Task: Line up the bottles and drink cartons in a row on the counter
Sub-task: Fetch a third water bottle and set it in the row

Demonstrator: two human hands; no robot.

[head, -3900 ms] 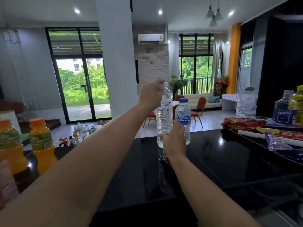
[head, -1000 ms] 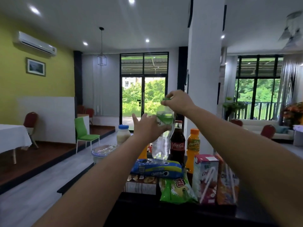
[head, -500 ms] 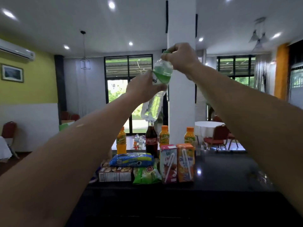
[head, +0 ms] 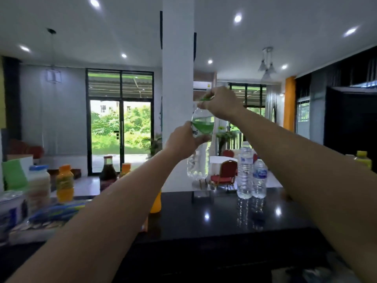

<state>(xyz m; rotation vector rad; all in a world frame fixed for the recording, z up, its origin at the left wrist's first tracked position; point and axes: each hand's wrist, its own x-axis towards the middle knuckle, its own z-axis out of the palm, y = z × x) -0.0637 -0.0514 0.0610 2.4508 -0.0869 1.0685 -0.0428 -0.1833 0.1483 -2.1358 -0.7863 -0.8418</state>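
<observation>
A clear water bottle with a green label (head: pixel 199 164) hangs in the air above the black counter (head: pixel 204 221). My left hand (head: pixel 183 139) grips it around the label. My right hand (head: pixel 221 105) pinches its green cap from above. To the right, two clear water bottles stand side by side on the counter: a tall one (head: pixel 244 172) and a shorter one with a blue label (head: pixel 259 178). At the left stand orange juice bottles (head: pixel 64 183), a dark cola bottle (head: pixel 107 172) and a white bottle with a blue cap (head: pixel 38 184).
Snack packs (head: pixel 55 211) lie on the counter at the left. A yellow-capped bottle (head: pixel 362 160) shows at the far right behind my arm. A white pillar (head: pixel 177 78) rises behind the counter. Red chairs stand in the room beyond.
The held green-label bottle has travelled right and lower, from above the group of drinks toward the two standing water bottles. Both hands keep their hold. My view has swung right.
</observation>
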